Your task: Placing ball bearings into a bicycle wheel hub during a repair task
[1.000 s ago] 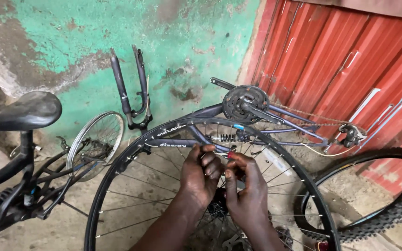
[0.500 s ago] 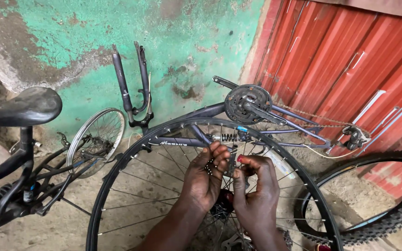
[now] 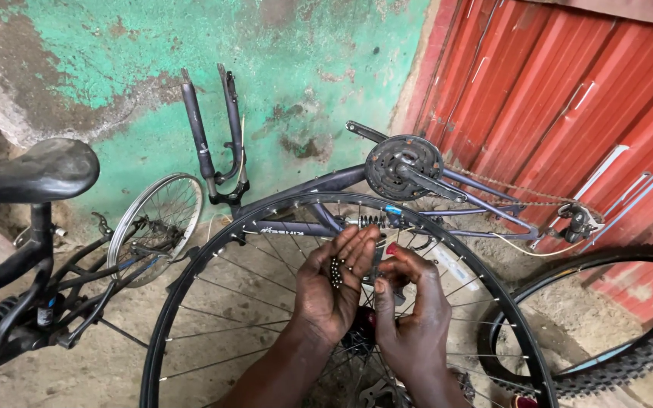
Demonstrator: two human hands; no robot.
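My left hand (image 3: 332, 289) is cupped palm up over a bare spoked bicycle wheel (image 3: 190, 283), and several small dark steel balls (image 3: 336, 272) lie in its palm. My right hand (image 3: 411, 313) is beside it, with thumb and fingers pinched together close to the left palm. I cannot tell whether it pinches one of the balls. Both hands hover above the wheel's hub (image 3: 358, 340), which they partly hide.
An upside-down dark bicycle frame (image 3: 296, 227) with crank (image 3: 404, 167) and chain lies behind the wheel. A fork (image 3: 213, 143) leans on the green wall. A small wheel (image 3: 156, 223), a saddled bike (image 3: 28, 174) at left, a knobby tyre (image 3: 644, 355) and red corrugated sheet (image 3: 568, 98) at right.
My left hand has turned palm up and opened into a cup showing the balls. My right hand has shifted slightly right and lower beside it.
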